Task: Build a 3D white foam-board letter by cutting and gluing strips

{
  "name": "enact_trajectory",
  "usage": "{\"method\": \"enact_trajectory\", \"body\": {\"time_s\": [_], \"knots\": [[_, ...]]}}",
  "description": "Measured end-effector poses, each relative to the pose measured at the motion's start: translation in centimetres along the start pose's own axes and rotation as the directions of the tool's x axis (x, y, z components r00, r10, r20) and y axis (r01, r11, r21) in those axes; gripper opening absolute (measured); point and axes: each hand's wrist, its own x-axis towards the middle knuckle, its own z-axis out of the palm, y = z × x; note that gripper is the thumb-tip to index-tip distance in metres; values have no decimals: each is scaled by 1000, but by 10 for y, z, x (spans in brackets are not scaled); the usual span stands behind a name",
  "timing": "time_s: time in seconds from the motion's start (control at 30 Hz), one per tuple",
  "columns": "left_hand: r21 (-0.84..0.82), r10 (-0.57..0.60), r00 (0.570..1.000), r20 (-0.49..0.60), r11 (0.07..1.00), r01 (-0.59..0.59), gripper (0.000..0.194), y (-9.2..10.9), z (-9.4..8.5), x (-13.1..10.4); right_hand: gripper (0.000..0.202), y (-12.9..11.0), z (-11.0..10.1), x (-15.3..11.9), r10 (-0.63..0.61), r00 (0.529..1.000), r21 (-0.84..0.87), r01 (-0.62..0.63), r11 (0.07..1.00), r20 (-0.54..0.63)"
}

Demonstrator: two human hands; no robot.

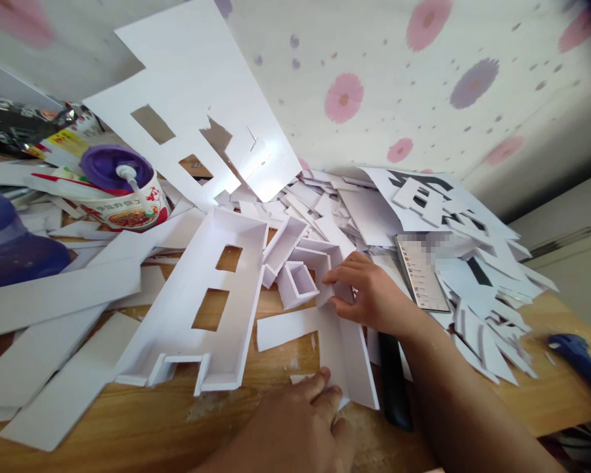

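A white foam-board model part (333,348) with upright walls lies on the wooden table. My right hand (374,292) pinches its wall between thumb and fingers near the upper corner. At its near end, my left hand (300,417) has its curled fingers against the board edge, where a small white scrap pokes out; the fingertips are partly hidden. A small open foam-board box (298,286) sits tilted left of my right hand. Left of that lies a larger open-topped foam-board shell (184,328) with two window cutouts. A flat white strip (285,328) rests between the two.
Long white strips (54,368) spread over the left side. Behind them stand a noodle bowl (135,213) and a large cut sheet (177,79) leaning on the wall. At right are a phone (423,279), a black handle (394,387), scraps (492,335) and a blue tool (578,358).
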Motion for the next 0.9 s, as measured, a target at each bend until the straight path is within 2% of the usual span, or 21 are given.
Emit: {"method": "enact_trajectory", "body": {"time_s": [0.13,0.27,0.47,0.63,0.73,0.9], "knots": [[15,-10,1000,18,1000,9,12,2,-4,2,26,-1,-1,0,-1,1000,-15,1,1000,8],[-7,5,997,82,1000,-4,18,3,-8,2,25,-1,-1,0,-9,1000,-20,9,1000,16],[-48,1,995,104,999,4,23,3,-1,3,26,0,0,0,4,1000,-24,-4,1000,5],[-56,14,988,153,998,-5,21,4,-12,6,26,0,2,-1,18,1000,-34,-18,999,3],[-47,-1,989,145,999,8,20,4,-15,5,27,-1,2,0,19,1000,-33,-19,999,-1],[-28,30,996,88,999,-28,22,4,-6,0,27,-2,3,0,31,1000,-39,-31,999,0]]}}
